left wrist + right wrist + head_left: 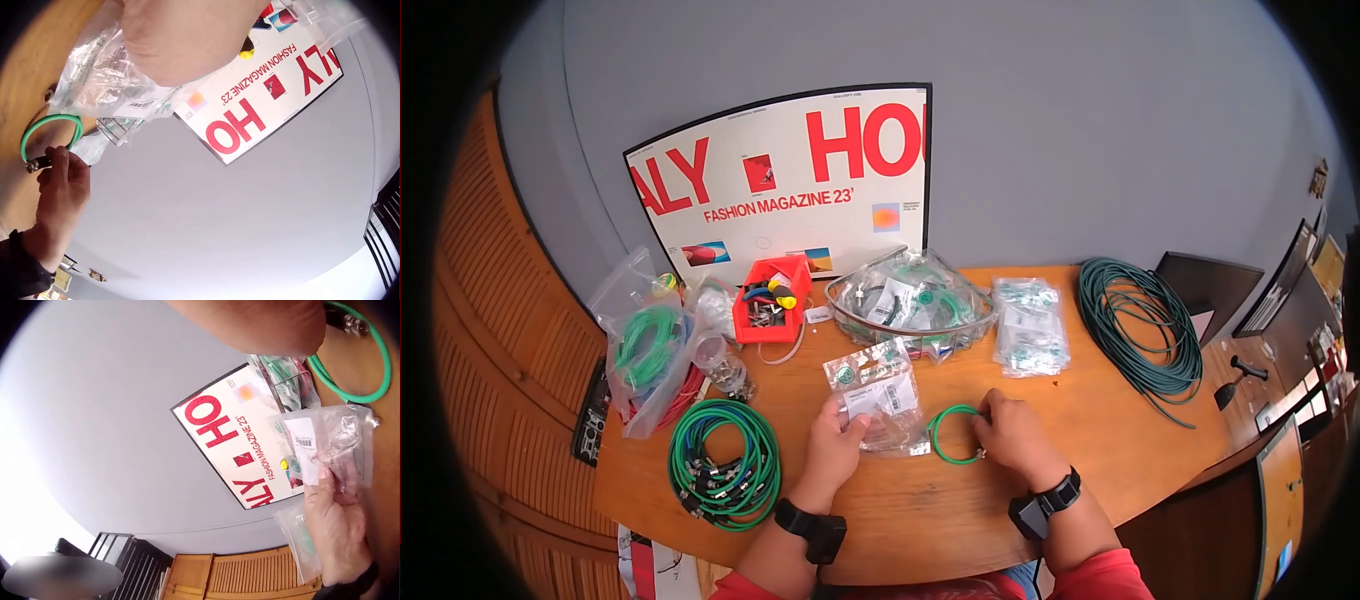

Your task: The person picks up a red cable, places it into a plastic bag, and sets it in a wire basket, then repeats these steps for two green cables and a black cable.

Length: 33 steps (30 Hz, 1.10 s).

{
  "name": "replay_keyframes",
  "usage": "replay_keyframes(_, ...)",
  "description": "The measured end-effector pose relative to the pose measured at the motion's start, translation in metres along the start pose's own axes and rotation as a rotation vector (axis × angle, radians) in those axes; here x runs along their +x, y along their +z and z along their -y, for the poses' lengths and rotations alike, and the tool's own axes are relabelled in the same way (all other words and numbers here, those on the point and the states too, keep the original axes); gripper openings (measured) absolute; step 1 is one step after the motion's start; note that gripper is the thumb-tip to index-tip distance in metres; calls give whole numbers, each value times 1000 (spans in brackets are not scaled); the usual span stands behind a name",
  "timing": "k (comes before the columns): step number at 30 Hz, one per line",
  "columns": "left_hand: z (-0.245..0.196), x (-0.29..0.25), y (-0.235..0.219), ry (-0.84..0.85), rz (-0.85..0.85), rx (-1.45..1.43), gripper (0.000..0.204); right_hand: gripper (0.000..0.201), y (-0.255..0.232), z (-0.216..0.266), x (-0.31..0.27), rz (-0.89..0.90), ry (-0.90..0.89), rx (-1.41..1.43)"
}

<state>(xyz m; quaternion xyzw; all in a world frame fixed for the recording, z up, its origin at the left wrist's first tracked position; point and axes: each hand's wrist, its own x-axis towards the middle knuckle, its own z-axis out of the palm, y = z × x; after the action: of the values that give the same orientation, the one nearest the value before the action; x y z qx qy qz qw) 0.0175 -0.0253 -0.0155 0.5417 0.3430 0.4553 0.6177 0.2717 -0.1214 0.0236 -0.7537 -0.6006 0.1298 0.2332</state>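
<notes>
My left hand (833, 447) holds a clear plastic bag (905, 412) by its left side, thumb in front. The bag carries a white barcode label (304, 442), and in the right wrist view fingers show through its film. To the right, my right hand (1012, 435) pinches a short green cable (937, 437) bent into a loop. A metal connector (31, 167) with a black sleeve sticks out beside the right fingertips. In the right wrist view, the cable's other metal end (375, 421) lies close beside the bag's edge.
On the left lie a coil of green cables (772, 470), a bag of green cable (615, 375) and a clear jar (725, 370). Behind stand a red bin (802, 290), a wire basket (855, 328) with bagged cables, and a monitor (790, 150). Rightward are stacked bags (1030, 325) and a dark cable coil (1095, 310).
</notes>
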Motion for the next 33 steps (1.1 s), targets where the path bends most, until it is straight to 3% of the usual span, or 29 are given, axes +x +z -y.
replay_keyframes(6,-8,-1,0,-21,-44,120,33,24,-13,5,1,-106,8,129)
replay_keyframes(9,-12,-4,-1,75,2,186,19,31,-14,11,1,-229,23,249)
replay_keyframes(11,-27,-10,1,295,49,490,11,32,-15,11,1,-231,32,406)
replay_keyframes(12,-34,-11,3,295,51,487,11,33,-15,10,2,-233,40,566)
replay_keyframes(13,-40,-11,4,515,29,683,14,33,-13,9,2,-235,42,563)
replay_keyframes(14,-46,-11,6,738,6,876,18,31,-10,7,3,-208,22,737)
replay_keyframes(15,-52,-12,8,737,8,873,18,30,-7,6,4,-179,1,911)
replay_keyframes(19,-60,-22,16,931,-10,1062,16,23,4,0,9,-162,-9,1016)
replay_keyframes(20,-60,-25,19,995,-17,1120,14,22,11,-6,13,-228,-27,953)
replay_keyframes(21,-61,-30,24,989,-15,1118,14,21,13,-7,14,-294,-44,888)
replay_keyframes(22,-63,-35,32,892,92,1107,14,21,13,-8,14,-293,-37,886)
replay_keyframes(24,-60,-38,36,790,206,1082,15,20,8,-7,13,-222,46,737)
replay_keyframes(26,-54,-42,31,326,536,805,19,20,9,-11,15,-204,39,689)
replay_keyframes(28,-45,-34,31,358,498,697,25,21,10,-11,16,-191,30,651)
replay_keyframes(30,-39,-30,31,449,244,901,27,21,10,-7,14,-152,-25,652)
replay_keyframes(33,-21,-25,32,539,236,1100,40,22,18,-2,15,-228,-100,710)
